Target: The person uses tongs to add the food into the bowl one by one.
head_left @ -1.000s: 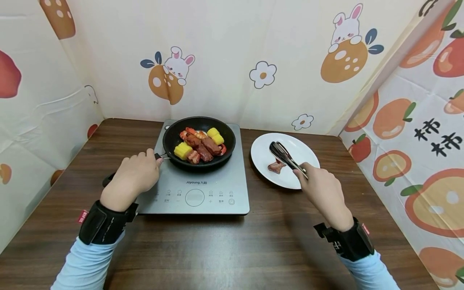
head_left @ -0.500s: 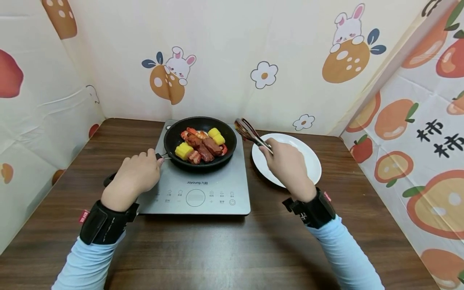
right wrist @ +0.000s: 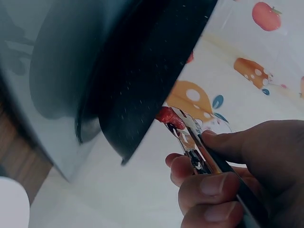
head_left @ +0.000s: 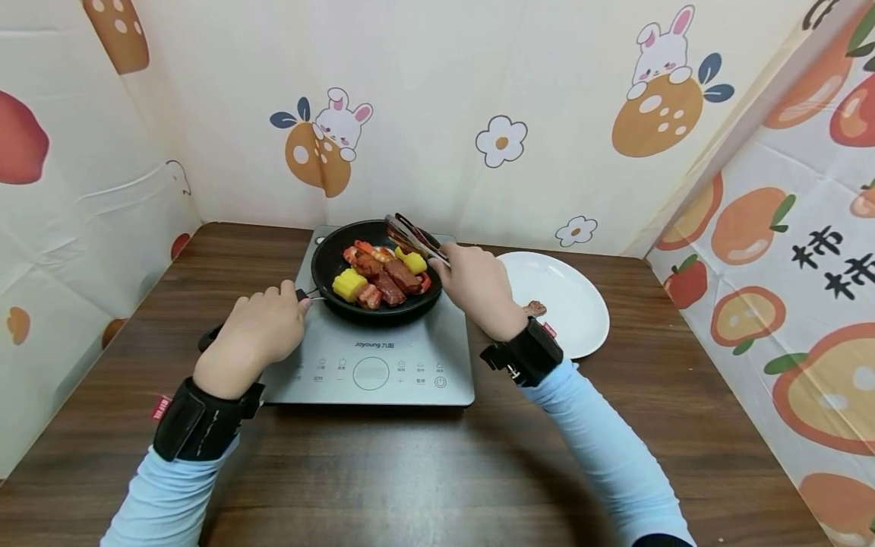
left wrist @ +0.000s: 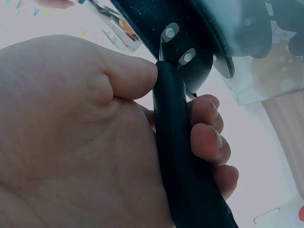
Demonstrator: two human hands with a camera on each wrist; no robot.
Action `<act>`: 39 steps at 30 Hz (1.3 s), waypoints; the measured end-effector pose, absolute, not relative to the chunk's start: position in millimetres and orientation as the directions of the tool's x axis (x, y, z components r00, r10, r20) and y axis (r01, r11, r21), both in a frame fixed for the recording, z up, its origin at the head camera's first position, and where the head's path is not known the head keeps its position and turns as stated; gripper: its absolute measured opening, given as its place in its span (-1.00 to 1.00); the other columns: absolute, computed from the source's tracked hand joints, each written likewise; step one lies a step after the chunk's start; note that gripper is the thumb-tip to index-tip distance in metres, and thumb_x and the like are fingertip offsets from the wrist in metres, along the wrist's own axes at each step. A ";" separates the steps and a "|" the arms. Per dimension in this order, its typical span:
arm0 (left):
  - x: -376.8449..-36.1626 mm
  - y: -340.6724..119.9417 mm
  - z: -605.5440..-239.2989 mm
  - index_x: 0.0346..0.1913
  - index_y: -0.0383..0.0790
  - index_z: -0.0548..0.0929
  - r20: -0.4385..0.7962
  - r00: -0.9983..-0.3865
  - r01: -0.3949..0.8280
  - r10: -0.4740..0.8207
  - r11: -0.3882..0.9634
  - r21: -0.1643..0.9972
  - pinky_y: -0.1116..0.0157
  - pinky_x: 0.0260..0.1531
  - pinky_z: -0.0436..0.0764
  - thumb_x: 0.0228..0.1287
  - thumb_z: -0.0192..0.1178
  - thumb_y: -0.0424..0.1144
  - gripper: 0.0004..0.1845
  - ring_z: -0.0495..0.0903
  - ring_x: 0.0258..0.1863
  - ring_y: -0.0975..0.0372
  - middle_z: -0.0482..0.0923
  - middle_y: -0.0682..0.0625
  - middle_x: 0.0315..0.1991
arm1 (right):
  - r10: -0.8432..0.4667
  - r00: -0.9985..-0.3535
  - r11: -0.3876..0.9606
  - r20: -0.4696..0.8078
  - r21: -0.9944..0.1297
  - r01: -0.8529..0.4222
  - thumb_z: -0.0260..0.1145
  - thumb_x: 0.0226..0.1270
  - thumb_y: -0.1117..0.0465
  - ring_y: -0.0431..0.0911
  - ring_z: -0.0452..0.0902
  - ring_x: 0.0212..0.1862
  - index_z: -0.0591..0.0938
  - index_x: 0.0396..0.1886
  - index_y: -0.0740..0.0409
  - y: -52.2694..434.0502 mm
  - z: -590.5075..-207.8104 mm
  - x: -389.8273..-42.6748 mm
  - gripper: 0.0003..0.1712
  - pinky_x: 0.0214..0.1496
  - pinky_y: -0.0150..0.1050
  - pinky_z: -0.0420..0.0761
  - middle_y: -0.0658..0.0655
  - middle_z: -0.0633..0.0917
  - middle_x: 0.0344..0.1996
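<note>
- The tongs (head_left: 413, 235) are in the right hand (head_left: 475, 289), fingers wrapped round the handles, tips hanging over the far right part of the black frying pan (head_left: 376, 273). Can't tell if the tips are pinching anything yet.
- The pan sits on the grey induction cooker (head_left: 383, 357), loaded with meat chunks (head_left: 393, 277), yellow corn pieces (head_left: 346, 285) and shrimp.
- The left hand (head_left: 256, 334) grips the pan handle (left wrist: 183, 156), thumb on top and fingers curled under, holding the pan steady.
- One brown piece (head_left: 535, 308) already lies on the white plate (head_left: 574, 304), just right of the cooker, so I'd say this is the pick-up step of moving food from pan to plate.
- Next move, I reckon: lower the tips onto one chunk, squeeze, lift clear of the pan rim.
- Room-wise, the path pan to plate is short and open. The printed backdrop (head_left: 478, 99) stands close behind the pan; the table (head_left: 410, 471) in front is bare wood.
</note>
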State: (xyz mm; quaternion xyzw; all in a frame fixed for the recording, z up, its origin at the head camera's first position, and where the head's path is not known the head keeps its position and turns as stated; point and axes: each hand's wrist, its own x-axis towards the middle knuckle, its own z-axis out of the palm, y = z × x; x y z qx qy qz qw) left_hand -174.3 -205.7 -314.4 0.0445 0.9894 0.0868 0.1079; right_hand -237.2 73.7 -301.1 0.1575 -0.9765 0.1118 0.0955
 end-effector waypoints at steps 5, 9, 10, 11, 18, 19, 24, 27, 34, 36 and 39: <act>-174.6 -205.4 -315.0 -0.02 -0.56 0.35 -0.202 -0.973 0.072 0.109 0.981 0.182 -0.09 -0.14 0.44 0.68 -0.23 -0.12 -0.56 0.51 -0.25 -0.13 0.47 -0.33 -0.26 | -0.292 -0.932 0.928 0.213 -0.175 -0.330 0.12 0.62 -0.05 0.05 0.60 -0.43 0.62 -0.18 0.06 63.1 -307.7 -243.6 -0.68 -0.45 -0.09 0.46 0.12 0.64 -0.49; -174.8 -205.2 -315.5 -0.01 -0.57 0.35 -0.202 -0.973 0.074 0.111 0.981 0.181 -0.09 -0.14 0.44 0.68 -0.24 -0.12 -0.55 0.51 -0.24 -0.14 0.47 -0.35 -0.24 | -0.291 -0.938 0.932 0.189 -0.167 -0.323 0.11 0.62 -0.06 0.03 0.56 -0.46 0.61 -0.20 0.06 58.6 -311.1 -245.8 -0.68 -0.47 -0.13 0.40 0.10 0.59 -0.54; -174.8 -205.2 -315.5 -0.01 -0.57 0.34 -0.203 -0.973 0.074 0.111 0.981 0.181 -0.09 -0.14 0.44 0.68 -0.24 -0.12 -0.55 0.51 -0.24 -0.14 0.47 -0.35 -0.24 | -0.288 -0.941 0.933 0.179 -0.167 -0.317 0.10 0.62 -0.07 0.03 0.55 -0.48 0.60 -0.22 0.06 57.9 -311.7 -246.1 -0.67 -0.49 -0.14 0.38 0.10 0.57 -0.55; -174.9 -205.1 -315.5 -0.01 -0.58 0.34 -0.203 -0.973 0.075 0.112 0.981 0.181 -0.08 -0.14 0.44 0.68 -0.24 -0.12 -0.55 0.51 -0.24 -0.13 0.47 -0.35 -0.24 | -0.283 -0.944 0.936 0.170 -0.167 -0.310 0.09 0.62 -0.07 0.02 0.53 -0.49 0.59 -0.23 0.07 57.3 -312.1 -246.4 -0.65 -0.50 -0.15 0.36 0.10 0.55 -0.56; -175.7 -204.9 -315.0 -0.02 -0.57 0.34 -0.199 -0.973 0.080 0.115 0.982 0.173 -0.06 -0.16 0.44 0.68 -0.23 -0.12 -0.55 0.49 -0.28 -0.11 0.46 -0.33 -0.27 | -0.255 -0.957 0.946 0.138 -0.168 -0.277 0.07 0.62 -0.13 0.04 0.51 -0.52 0.56 -0.23 0.13 55.2 -312.4 -247.0 -0.58 -0.53 -0.16 0.33 0.11 0.52 -0.56; -175.8 -204.9 -314.8 -0.02 -0.57 0.34 -0.199 -0.973 0.079 0.114 0.982 0.174 -0.06 -0.16 0.44 0.68 -0.23 -0.12 -0.55 0.49 -0.28 -0.11 0.45 -0.32 -0.27 | -0.253 -0.958 0.947 0.138 -0.169 -0.274 0.08 0.61 -0.13 0.04 0.51 -0.52 0.55 -0.23 0.14 55.0 -312.4 -247.1 -0.57 -0.53 -0.16 0.33 0.11 0.53 -0.56; -175.8 -204.8 -314.3 -0.05 -0.55 0.34 -0.205 -0.973 0.073 0.110 0.981 0.180 -0.04 -0.17 0.42 0.68 -0.24 -0.12 -0.56 0.47 -0.29 -0.10 0.44 -0.31 -0.28 | -0.239 -0.961 0.949 0.139 -0.178 -0.262 0.09 0.60 -0.14 0.04 0.51 -0.52 0.54 -0.25 0.13 54.9 -312.5 -246.6 -0.57 -0.55 -0.16 0.32 0.11 0.53 -0.55; -175.8 -204.6 -314.2 -0.04 -0.55 0.33 -0.211 -0.972 0.070 0.108 0.981 0.181 -0.04 -0.17 0.42 0.69 -0.25 -0.11 -0.56 0.46 -0.29 -0.09 0.43 -0.31 -0.28 | -0.235 -0.963 0.950 0.134 -0.178 -0.257 0.09 0.60 -0.15 0.05 0.52 -0.52 0.54 -0.25 0.13 55.0 -312.3 -246.4 -0.56 -0.55 -0.16 0.32 0.12 0.54 -0.54; -177.2 -205.7 -315.6 -0.02 -0.55 0.32 -0.220 -0.971 0.057 0.096 0.982 0.180 -0.05 -0.15 0.42 0.69 -0.26 -0.10 -0.55 0.45 -0.27 -0.10 0.43 -0.32 -0.25 | -0.237 -0.961 0.949 0.143 -0.178 -0.260 0.11 0.59 -0.15 0.05 0.50 -0.51 0.52 -0.29 0.13 56.2 -312.2 -244.6 -0.55 -0.54 -0.17 0.29 0.10 0.50 -0.56; -177.2 -206.0 -316.2 -0.03 -0.55 0.32 -0.220 -0.971 0.056 0.095 0.982 0.179 -0.05 -0.15 0.42 0.69 -0.26 -0.10 -0.55 0.46 -0.27 -0.10 0.43 -0.32 -0.26 | -0.239 -0.960 0.948 0.146 -0.178 -0.263 0.11 0.59 -0.15 0.05 0.49 -0.53 0.50 -0.32 0.13 57.2 -313.0 -243.2 -0.55 -0.55 -0.18 0.26 0.09 0.47 -0.57; -176.9 -206.3 -316.8 -0.04 -0.54 0.33 -0.220 -0.971 0.056 0.096 0.982 0.181 -0.05 -0.15 0.41 0.69 -0.25 -0.10 -0.55 0.46 -0.27 -0.10 0.43 -0.32 -0.26 | -0.238 -0.960 0.947 0.148 -0.184 -0.263 0.12 0.58 -0.15 0.04 0.49 -0.53 0.49 -0.34 0.12 58.6 -313.8 -240.7 -0.55 -0.55 -0.19 0.24 0.08 0.45 -0.58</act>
